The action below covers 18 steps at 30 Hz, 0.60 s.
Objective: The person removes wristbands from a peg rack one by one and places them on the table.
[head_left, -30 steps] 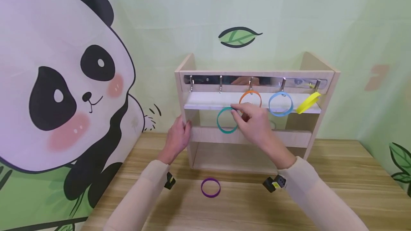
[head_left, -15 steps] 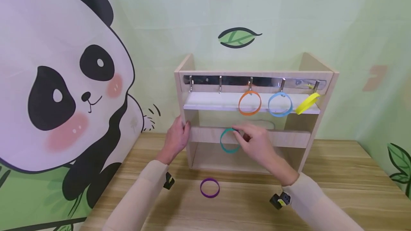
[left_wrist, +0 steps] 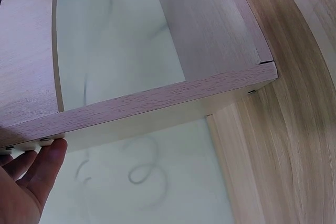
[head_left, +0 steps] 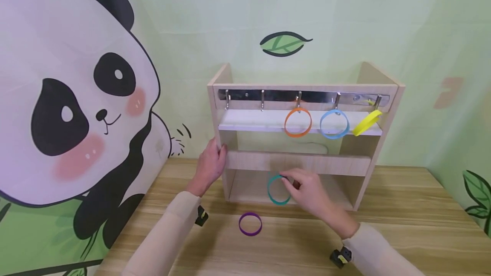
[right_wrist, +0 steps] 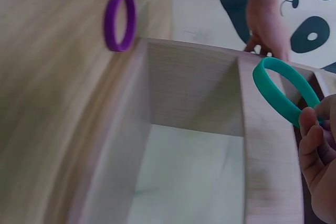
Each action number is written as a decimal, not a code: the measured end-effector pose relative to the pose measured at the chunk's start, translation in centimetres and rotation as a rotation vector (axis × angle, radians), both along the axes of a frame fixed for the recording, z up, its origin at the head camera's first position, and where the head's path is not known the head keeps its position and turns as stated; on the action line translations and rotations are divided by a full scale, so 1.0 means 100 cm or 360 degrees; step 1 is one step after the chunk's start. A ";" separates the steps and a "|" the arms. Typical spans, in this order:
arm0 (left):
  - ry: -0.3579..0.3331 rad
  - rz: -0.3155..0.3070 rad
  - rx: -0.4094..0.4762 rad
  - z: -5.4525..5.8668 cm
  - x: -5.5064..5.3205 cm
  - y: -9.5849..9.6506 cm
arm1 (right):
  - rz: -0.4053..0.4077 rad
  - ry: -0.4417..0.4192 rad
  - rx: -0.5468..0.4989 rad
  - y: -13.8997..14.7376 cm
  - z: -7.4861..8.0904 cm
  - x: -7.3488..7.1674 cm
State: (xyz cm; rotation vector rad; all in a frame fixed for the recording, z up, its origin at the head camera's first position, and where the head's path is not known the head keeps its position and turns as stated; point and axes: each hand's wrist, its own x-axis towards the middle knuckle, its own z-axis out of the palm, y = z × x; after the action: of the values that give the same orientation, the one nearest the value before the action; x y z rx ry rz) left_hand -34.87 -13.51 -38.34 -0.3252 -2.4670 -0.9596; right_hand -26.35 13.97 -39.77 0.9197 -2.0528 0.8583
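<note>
Here you are with the green band (right_wrist: 275, 99) pinched between thumb and finger of your right hand (head_left: 307, 188), up off the bench (head_left: 402, 191) and showing against the lower opening of the wooden shelf (head_left: 249, 160). Your left hand (head_left: 210, 161) is over on the left side of that shelf, fingers extended and resting against its outer face, apparently to steady it.

Look up at the row of hooks: orange band (head_left: 297, 135) on the middle one, blue band (head_left: 334, 137) next to its right, yellow band (head_left: 367, 123) tilted on the far-right one. The two left hooks (head_left: 262, 100) are bare, and the purple band (right_wrist: 109, 23) lies on the near bench, just in front of the shelf.

So what's the step? My read: you're mid-transfer with the green band, one of the set being shifted between hooks and bench. Held this low and this near the purple one, a set-down on the bench looks the likelier finish, though a bare hook can't be ruled out. For the bench, the move calls for bringing the band nearer, clear of the shelf's bottom edge, lowering it beside the purple band without overlap, then loosening that pinch.
</note>
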 end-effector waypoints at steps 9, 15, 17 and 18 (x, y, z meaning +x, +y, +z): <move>0.0026 0.0000 -0.0005 -0.001 0.000 -0.001 | 0.0018 -0.0106 0.0031 0.003 -0.033 0.003; 0.0042 -0.0005 0.0000 -0.001 -0.001 -0.001 | -0.0007 -0.0303 0.0074 0.006 -0.053 0.003; 0.0040 -0.0006 0.0003 -0.002 -0.001 -0.001 | -0.0011 -0.0387 0.0096 0.007 -0.058 0.002; 0.0037 -0.0005 0.0005 -0.002 -0.001 -0.001 | -0.0005 -0.0433 0.0100 0.007 -0.060 0.002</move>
State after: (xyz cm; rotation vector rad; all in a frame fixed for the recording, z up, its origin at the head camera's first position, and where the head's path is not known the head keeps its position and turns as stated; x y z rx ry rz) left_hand -35.01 -13.58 -38.50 -0.3375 -2.4443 -0.9554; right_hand -26.18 14.70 -45.74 0.8723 -2.3241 0.9658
